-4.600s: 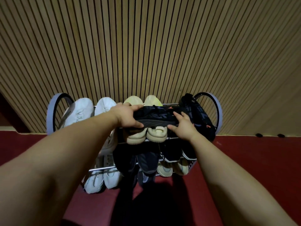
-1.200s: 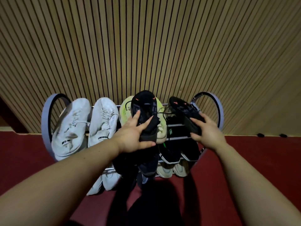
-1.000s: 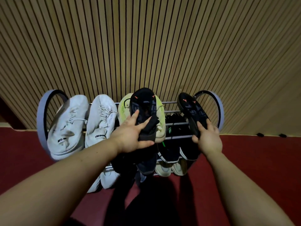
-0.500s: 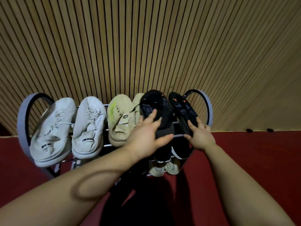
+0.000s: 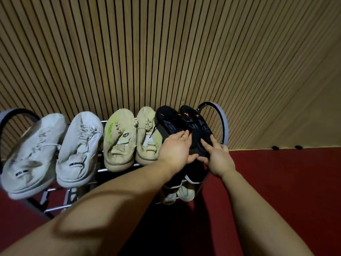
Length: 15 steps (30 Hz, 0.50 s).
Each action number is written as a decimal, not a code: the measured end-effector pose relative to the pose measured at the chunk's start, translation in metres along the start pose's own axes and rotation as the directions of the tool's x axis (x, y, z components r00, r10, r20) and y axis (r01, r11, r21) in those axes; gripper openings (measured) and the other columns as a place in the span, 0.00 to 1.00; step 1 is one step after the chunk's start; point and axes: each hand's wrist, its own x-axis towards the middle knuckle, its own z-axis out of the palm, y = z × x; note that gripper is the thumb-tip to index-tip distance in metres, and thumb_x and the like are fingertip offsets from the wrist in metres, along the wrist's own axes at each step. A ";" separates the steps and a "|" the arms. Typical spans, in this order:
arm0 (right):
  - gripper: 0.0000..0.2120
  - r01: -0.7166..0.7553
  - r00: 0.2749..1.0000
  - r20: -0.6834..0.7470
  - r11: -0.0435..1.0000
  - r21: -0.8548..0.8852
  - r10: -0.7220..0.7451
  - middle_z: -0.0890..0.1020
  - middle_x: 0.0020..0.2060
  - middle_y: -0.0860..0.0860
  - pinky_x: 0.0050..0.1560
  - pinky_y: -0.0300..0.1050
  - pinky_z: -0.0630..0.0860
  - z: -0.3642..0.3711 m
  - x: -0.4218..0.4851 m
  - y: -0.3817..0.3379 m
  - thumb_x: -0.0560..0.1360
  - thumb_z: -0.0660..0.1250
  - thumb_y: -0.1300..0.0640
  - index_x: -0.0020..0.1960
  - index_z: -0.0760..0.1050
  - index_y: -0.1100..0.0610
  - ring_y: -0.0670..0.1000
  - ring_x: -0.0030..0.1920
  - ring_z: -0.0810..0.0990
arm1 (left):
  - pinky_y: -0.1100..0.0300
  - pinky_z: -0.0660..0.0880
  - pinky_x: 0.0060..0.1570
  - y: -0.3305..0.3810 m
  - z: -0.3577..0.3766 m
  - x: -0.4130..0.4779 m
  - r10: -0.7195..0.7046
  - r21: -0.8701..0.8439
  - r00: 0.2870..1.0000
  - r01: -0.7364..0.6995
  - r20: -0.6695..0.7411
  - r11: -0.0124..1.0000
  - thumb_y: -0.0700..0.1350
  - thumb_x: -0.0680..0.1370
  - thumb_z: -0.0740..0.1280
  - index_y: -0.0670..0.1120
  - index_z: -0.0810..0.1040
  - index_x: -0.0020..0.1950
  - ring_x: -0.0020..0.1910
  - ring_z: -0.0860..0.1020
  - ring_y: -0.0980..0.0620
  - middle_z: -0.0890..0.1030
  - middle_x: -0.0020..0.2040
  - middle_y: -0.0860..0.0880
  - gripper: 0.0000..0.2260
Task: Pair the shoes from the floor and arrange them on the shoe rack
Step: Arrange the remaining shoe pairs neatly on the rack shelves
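Head view, looking down at the shoe rack [image 5: 224,124], which stands against the slatted wall [image 5: 166,52] on a red floor [image 5: 286,182].

Top shelf, left edge to right edge: white pair [image 5: 79,145], beige pair [image 5: 120,139], black pair [image 5: 168,122]. All toes point to the wall. The two black shoes lie side by side, touching, at the shelf's right edge, just inside the round end frame.

Left hand [image 5: 175,152]: grip spread, fingers straight and flat on the upper of the left black shoe, thumb out toward the heel. It covers that shoe's rear half.

Right hand [image 5: 218,159]: index finger straight along the upper of the right black shoe, thumb at the heel. The other fingers pass beyond the shoe's outer side; cannot tell whether this grip closes round the shoe.

Lower shelves: mostly hidden behind both forearms and in shadow. One dark pair and a pale pair [image 5: 184,193] show under the right edge; models not readable.

The rack's left end frame is cut off by the picture edge
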 end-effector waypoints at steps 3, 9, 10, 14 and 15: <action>0.30 0.014 0.999 -0.042 0.992 0.127 -0.008 0.52 0.77 0.49 0.71 0.48 0.57 -0.002 0.000 0.008 0.77 0.63 0.45 0.76 0.57 0.46 0.57 0.73 0.57 | 0.59 0.48 0.73 0.000 0.007 -0.004 0.064 -0.005 0.998 -0.064 -0.023 0.998 0.59 0.79 0.57 0.42 0.52 0.77 0.76 0.52 0.51 0.53 0.78 0.46 0.33; 0.29 0.042 0.999 -0.023 0.900 0.435 -0.035 0.59 0.75 0.52 0.73 0.47 0.56 -0.013 0.006 0.025 0.75 0.67 0.51 0.74 0.62 0.51 0.53 0.75 0.58 | 0.67 0.42 0.71 -0.007 0.004 -0.012 0.086 -0.139 0.986 -0.106 -0.142 0.985 0.57 0.79 0.58 0.43 0.50 0.77 0.76 0.51 0.55 0.52 0.78 0.48 0.33; 0.29 0.041 0.999 -0.045 0.886 0.461 -0.023 0.60 0.75 0.52 0.73 0.48 0.57 -0.010 0.005 0.025 0.75 0.67 0.51 0.74 0.62 0.52 0.53 0.74 0.59 | 0.68 0.42 0.70 -0.009 0.001 -0.013 0.081 -0.178 0.983 -0.111 -0.167 0.978 0.56 0.79 0.60 0.44 0.50 0.77 0.76 0.51 0.55 0.53 0.77 0.48 0.33; 0.28 0.032 0.986 -0.153 0.813 0.581 0.070 0.67 0.72 0.53 0.68 0.41 0.61 0.003 -0.003 0.023 0.76 0.66 0.52 0.73 0.64 0.54 0.52 0.72 0.65 | 0.70 0.42 0.70 -0.014 -0.004 -0.016 0.139 -0.192 0.970 -0.178 -0.201 0.965 0.54 0.78 0.63 0.43 0.53 0.76 0.76 0.53 0.54 0.58 0.76 0.47 0.33; 0.27 0.034 0.982 -0.168 0.806 0.591 0.081 0.68 0.71 0.53 0.66 0.39 0.61 0.003 -0.003 0.023 0.76 0.66 0.53 0.73 0.64 0.55 0.51 0.71 0.66 | 0.69 0.42 0.70 -0.014 -0.001 -0.014 0.166 -0.150 0.971 -0.192 -0.172 0.970 0.55 0.78 0.62 0.42 0.52 0.77 0.76 0.52 0.53 0.57 0.77 0.47 0.33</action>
